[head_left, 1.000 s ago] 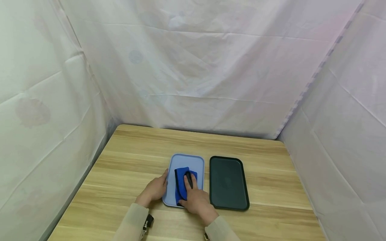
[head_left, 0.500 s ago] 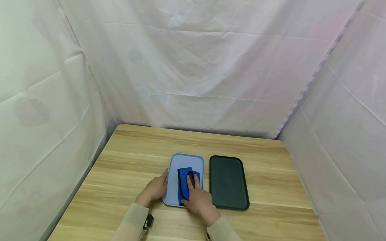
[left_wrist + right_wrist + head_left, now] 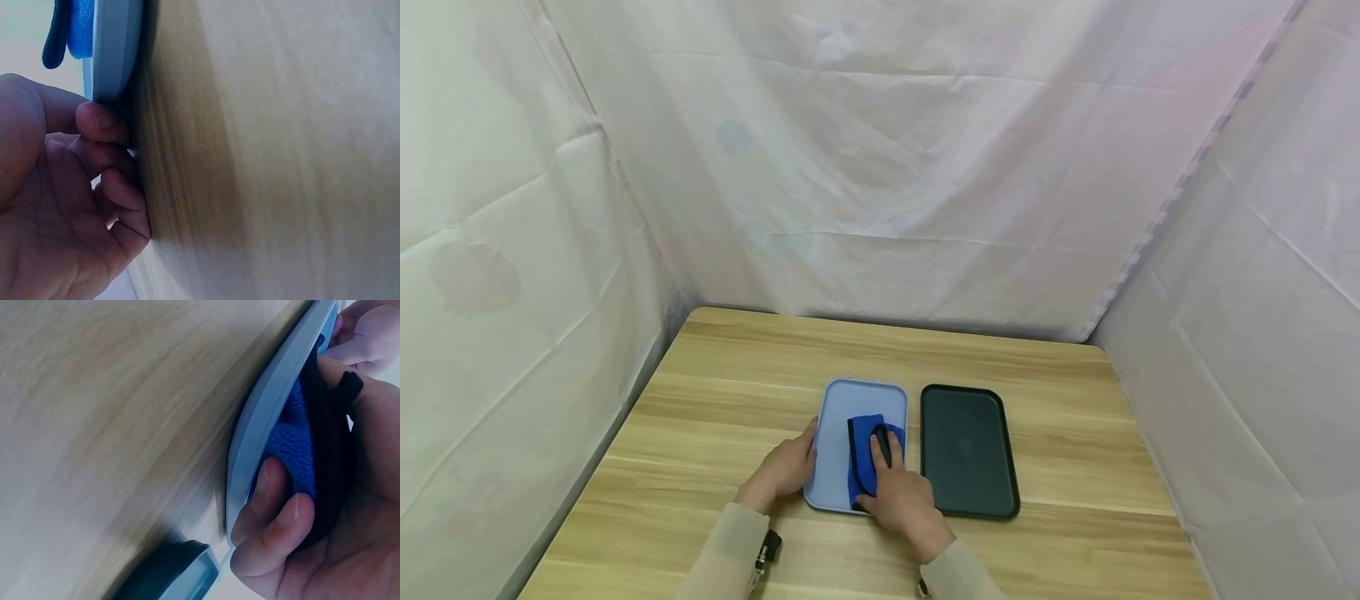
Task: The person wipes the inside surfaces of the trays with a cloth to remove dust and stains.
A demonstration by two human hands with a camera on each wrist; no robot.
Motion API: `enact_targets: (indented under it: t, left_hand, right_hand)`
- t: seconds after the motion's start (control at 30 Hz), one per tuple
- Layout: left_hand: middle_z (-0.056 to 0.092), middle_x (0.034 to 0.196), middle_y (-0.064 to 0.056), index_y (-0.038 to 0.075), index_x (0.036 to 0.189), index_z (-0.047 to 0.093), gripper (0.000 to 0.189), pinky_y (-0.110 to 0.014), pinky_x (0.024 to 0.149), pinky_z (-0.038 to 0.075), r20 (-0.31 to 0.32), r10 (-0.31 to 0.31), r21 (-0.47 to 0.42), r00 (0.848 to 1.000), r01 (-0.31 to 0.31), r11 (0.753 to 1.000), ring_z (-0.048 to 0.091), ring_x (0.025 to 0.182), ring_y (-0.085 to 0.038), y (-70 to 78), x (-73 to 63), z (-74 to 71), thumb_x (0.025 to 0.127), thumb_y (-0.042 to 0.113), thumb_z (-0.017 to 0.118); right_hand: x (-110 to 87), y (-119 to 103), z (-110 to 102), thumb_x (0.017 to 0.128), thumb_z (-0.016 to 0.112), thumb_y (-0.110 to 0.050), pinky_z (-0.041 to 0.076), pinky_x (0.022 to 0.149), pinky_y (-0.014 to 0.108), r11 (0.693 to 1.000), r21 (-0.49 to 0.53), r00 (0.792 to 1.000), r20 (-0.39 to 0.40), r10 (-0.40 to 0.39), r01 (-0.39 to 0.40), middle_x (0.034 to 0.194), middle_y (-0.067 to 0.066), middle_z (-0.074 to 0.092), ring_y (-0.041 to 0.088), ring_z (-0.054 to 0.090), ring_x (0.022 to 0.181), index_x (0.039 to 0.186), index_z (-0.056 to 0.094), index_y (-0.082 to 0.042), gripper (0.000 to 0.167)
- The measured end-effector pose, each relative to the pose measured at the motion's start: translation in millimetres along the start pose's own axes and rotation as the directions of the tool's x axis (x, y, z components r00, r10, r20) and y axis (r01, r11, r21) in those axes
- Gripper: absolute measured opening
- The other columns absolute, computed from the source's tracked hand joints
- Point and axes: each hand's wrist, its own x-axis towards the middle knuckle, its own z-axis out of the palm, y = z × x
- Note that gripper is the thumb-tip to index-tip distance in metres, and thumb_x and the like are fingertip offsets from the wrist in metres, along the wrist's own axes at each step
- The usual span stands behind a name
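A light blue tray [image 3: 857,397] lies on the wooden table, and my left hand [image 3: 787,468] holds it at its left edge. The left wrist view shows those fingers curled in at the rim [image 3: 115,50], knuckles close to the tabletop. My right hand [image 3: 904,500] grips a folded blue cloth [image 3: 862,446] with black edging, flat on the tray's right half. In the right wrist view, two fingers curl over the fuzzy blue cloth [image 3: 290,444] beside the tray's side wall. The palm hides part of the cloth.
Just right of the light blue tray lies a dark green tray [image 3: 966,450], a narrow strip of table [image 3: 1060,433] between them. White fabric walls [image 3: 880,167] enclose the table at the back and on both sides.
My right hand has slid the blue cloth rightward across the light blue tray, closer to its right rim. The left hand and both trays keep their places.
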Motion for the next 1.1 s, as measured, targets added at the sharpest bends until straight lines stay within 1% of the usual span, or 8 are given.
enact_targets:
  t: [0.2,0.43,0.67,0.83,1.1]
  left_hand:
    - [0.062,0.141,-0.028,-0.004,0.160,0.030,0.058,-0.055,0.105,0.051,0.008,0.017,0.015,1.000,-0.017,1.000,0.066,0.123,-0.039,1.0,-0.7,-1.2,0.108,0.014,0.046]
    - [0.059,0.145,-0.028,-0.004,0.161,0.028,0.059,-0.055,0.109,0.048,0.029,0.014,0.013,0.999,-0.015,1.000,0.063,0.128,-0.040,0.7,-0.9,-3.1,0.108,0.013,0.047]
    - [0.059,0.144,-0.029,-0.005,0.160,0.028,0.059,-0.055,0.110,0.047,0.032,0.016,0.013,0.999,-0.016,1.000,0.062,0.129,-0.041,2.4,-2.0,-3.6,0.107,0.013,0.049]
    - [0.059,0.144,-0.029,-0.005,0.160,0.029,0.059,-0.056,0.110,0.047,0.035,0.011,0.015,0.999,-0.012,1.000,0.062,0.129,-0.042,2.6,-2.1,-3.5,0.107,0.013,0.048]
    - [0.059,0.143,-0.029,-0.006,0.160,0.030,0.059,-0.056,0.109,0.048,0.027,0.012,0.017,1.000,-0.013,1.000,0.062,0.129,-0.043,2.6,-1.6,-3.6,0.107,0.013,0.049]
  right_hand:
    - [0.6,4.9,0.0,0.090,0.073,-0.059,0.048,0.055,0.041,1.000,0.011,1.000,-0.002,-0.009,0.009,0.175,0.008,0.013,0.023,0.056,0.057,0.167,0.020,-0.027,0.099]
    - [1.2,6.1,-3.5,0.091,0.071,-0.059,0.045,0.052,0.039,1.000,0.021,1.000,0.005,-0.022,0.022,0.175,0.007,0.012,0.020,0.053,0.053,0.167,0.019,-0.028,0.097]
    - [2.4,6.8,-5.5,0.092,0.071,-0.058,0.043,0.050,0.037,0.999,0.032,1.000,0.011,-0.019,0.019,0.175,0.008,0.011,0.020,0.051,0.052,0.168,0.018,-0.029,0.097]
    - [4.8,7.2,-7.6,0.092,0.071,-0.057,0.044,0.051,0.037,0.999,0.029,1.000,0.014,-0.020,0.019,0.175,0.008,0.011,0.019,0.052,0.051,0.168,0.017,-0.028,0.097]
    - [11.0,9.3,-7.1,0.092,0.072,-0.057,0.042,0.050,0.037,0.999,0.028,1.000,-0.001,-0.017,0.017,0.175,0.008,0.011,0.021,0.051,0.050,0.168,0.018,-0.028,0.098]
